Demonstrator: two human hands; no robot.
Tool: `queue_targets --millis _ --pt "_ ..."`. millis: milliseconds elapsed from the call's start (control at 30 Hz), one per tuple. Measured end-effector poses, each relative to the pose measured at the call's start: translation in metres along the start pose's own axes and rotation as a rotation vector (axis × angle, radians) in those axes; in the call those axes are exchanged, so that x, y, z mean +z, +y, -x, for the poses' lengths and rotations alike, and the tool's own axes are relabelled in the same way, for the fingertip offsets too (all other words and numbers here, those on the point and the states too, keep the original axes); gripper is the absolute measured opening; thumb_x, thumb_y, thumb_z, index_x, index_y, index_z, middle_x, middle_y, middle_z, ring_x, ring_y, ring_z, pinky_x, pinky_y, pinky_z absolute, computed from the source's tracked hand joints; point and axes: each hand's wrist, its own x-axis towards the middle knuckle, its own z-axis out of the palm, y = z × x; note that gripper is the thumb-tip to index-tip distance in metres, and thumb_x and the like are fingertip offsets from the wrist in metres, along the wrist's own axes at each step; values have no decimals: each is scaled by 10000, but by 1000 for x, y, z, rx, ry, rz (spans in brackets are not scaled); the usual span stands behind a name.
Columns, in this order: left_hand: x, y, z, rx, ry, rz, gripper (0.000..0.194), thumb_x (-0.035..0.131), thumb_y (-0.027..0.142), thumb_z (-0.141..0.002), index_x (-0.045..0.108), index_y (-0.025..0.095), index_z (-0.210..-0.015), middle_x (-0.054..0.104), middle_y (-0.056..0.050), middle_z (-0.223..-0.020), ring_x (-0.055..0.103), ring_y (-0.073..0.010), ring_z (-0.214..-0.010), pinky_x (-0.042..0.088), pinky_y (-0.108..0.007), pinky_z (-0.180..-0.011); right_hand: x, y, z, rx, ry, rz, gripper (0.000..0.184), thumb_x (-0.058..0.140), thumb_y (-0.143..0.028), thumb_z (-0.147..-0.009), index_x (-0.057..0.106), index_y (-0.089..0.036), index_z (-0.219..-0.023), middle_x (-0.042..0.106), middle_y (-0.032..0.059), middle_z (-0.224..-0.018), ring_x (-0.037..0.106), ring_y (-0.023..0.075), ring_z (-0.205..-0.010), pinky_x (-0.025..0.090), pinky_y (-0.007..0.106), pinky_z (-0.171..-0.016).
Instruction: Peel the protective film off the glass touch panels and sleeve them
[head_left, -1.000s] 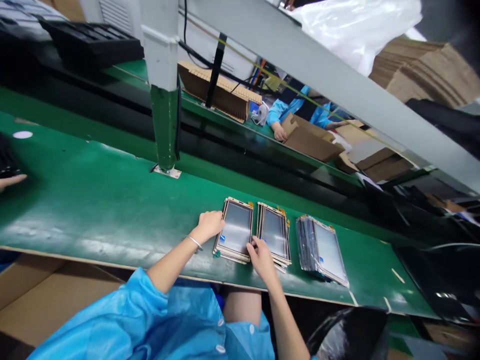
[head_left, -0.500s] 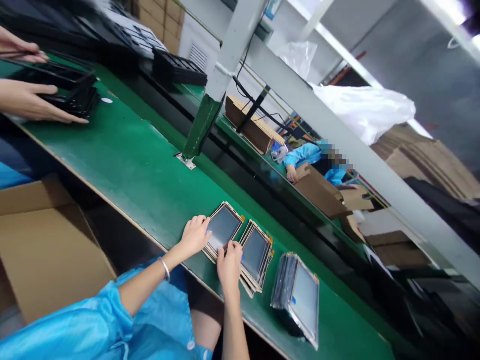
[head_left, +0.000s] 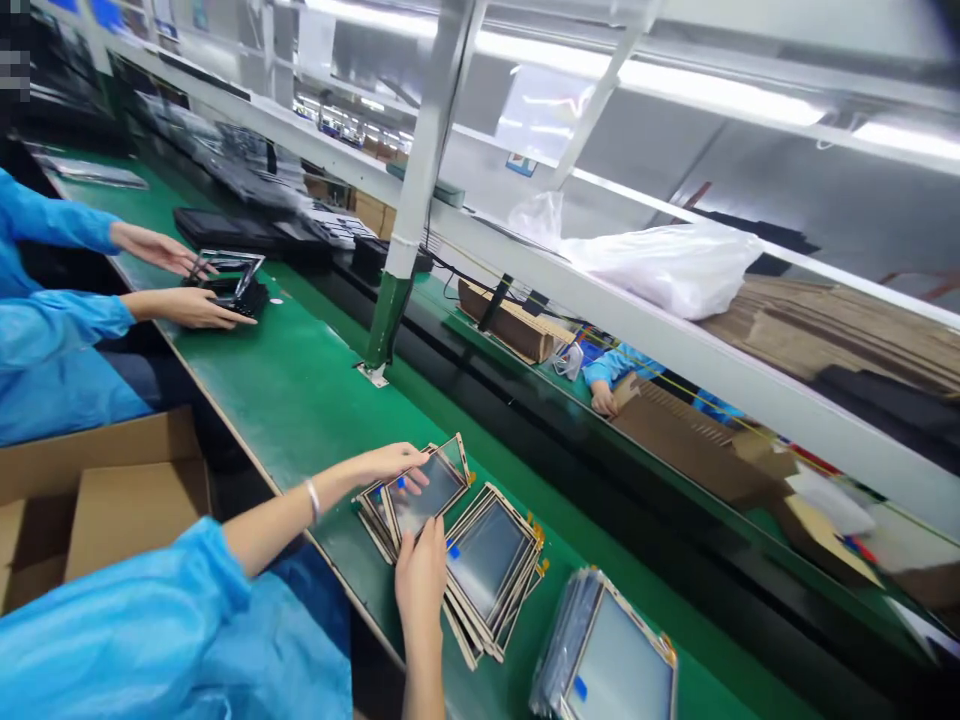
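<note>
My left hand [head_left: 396, 462] and my right hand [head_left: 421, 575] grip a touch screen panel [head_left: 439, 488] by opposite edges. It is a see-through pane with a pale frame, a blue tab and an orange ribbon. The panel is tilted, raised over the left stack of similar panels [head_left: 375, 530]. Fingers of my left hand show through the glass. Close by my right hand lies a middle stack of screen panels [head_left: 491, 565], its layers slightly fanned. Farther right stands a taller stack of panels [head_left: 622, 650] with clear film at its side.
All the stacks rest on a green bench [head_left: 300, 400]. A post [head_left: 390, 310] rises from it. A co-worker's hands [head_left: 191, 305] hold black frames [head_left: 240, 290] at the left. An open carton [head_left: 135, 510] stands below the bench edge. Another person's hand [head_left: 602, 398] is across the divider.
The camera view has levelled and swung left. My hands have lifted a panel from the left stack and tipped it up. The co-worker's black frames have been shifted apart.
</note>
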Motion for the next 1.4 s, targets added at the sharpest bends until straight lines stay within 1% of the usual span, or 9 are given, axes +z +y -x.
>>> queue_targets --millis 167,233,333,533,767,900,1100,1233,1400 --pt "2 25 -13 -66 -193 143 648 703 634 -605 547 135 -987 722 -194 -908 702 -300 -803 519 -341 -639 -23 4 3 22 32 -199 522 396 -347 -858 532 -32 -1251 481 249 -1348 483 324 -1235 392 472 -994" --pt "2 25 9 -39 -189 179 650 666 648 -643 517 154 -1038 707 -185 -1013 694 -274 -877 508 -299 -657 -46 8 2 119 90 -540 513 435 -455 -853 546 -111 -1217 561 201 -1275 539 284 -1164 437 425 -941" --pt "0 17 58 -14 -225 217 635 596 663 -705 482 171 -1090 681 -171 -1103 689 -253 -912 498 -272 -652 -81 15 -2 309 96 -1022 550 489 -662 -765 595 -183 -1014 669 137 -1039 633 225 -893 501 305 -651" --pt "0 0 113 -26 -441 294 561 626 596 -743 509 153 -1065 707 -171 -1018 707 -248 -820 490 -258 -585 -116 0 7 423 -96 -1240 639 564 -778 -631 644 -148 -695 646 86 -611 583 164 -514 366 230 -411" --pt "7 -8 121 -4 -537 279 490 601 558 -782 493 155 -1041 706 -173 -1014 706 -238 -825 503 -269 -608 -143 -17 46 369 -110 -927 537 659 -679 -641 641 -142 -620 633 46 -568 518 111 -470 363 212 -434" --pt "9 0 130 3 -565 228 366 545 486 -840 487 164 -1006 714 -157 -999 705 -206 -798 496 -253 -601 -148 -12 61 258 -71 -732 478 579 -607 -764 594 -164 -583 558 2 -519 501 115 -480 415 239 -495" --pt "7 20 128 37 -763 -36 278 478 433 -888 512 176 -988 727 -120 -954 701 -183 -756 505 -244 -588 -173 -26 49 64 -90 -473 228 565 -352 -819 697 -188 -907 673 65 -921 622 177 -831 495 282 -726" --pt "9 25 123 85 -837 -116 283 441 412 -915 543 185 -1049 724 -99 -972 697 -174 -778 519 -240 -614 -181 -38 35 -31 -111 -476 153 575 -272 -832 700 -190 -867 671 38 -808 613 145 -732 485 257 -678" --pt "9 26 120 68 -870 -106 284 437 398 -920 553 187 -1072 723 -105 -980 701 -197 -820 528 -251 -617 -176 -35 41 -265 20 -408 128 545 -185 -884 672 -199 -884 660 41 -820 617 146 -771 490 271 -702"
